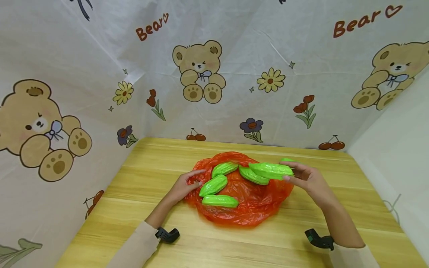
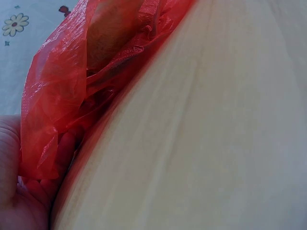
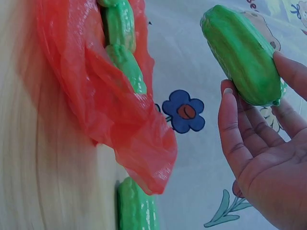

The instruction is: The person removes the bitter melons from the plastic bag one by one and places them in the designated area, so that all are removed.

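My right hand (image 1: 312, 183) holds a bright green, ridged bitter melon (image 1: 270, 171) between thumb and fingers, raised above the right side of a red plastic bag (image 1: 242, 219). The bag lies spread open on the table, with several more bitter melons (image 1: 219, 201) in it. At the bag's left rim, my left hand (image 1: 181, 189) has the thin plastic between thumb and fingers; the left wrist view shows the red film (image 2: 53, 96) partly covering those fingers. Another bitter melon (image 3: 136, 206) lies outside the bag, mostly hidden behind my right hand in the head view.
The wooden table (image 1: 154, 160) ends at the back against a white cloth (image 1: 234, 22) printed with bears and flowers. A white surface (image 1: 402, 141) rises at the right, with a thin pale cord (image 1: 395, 208) near the table edge.
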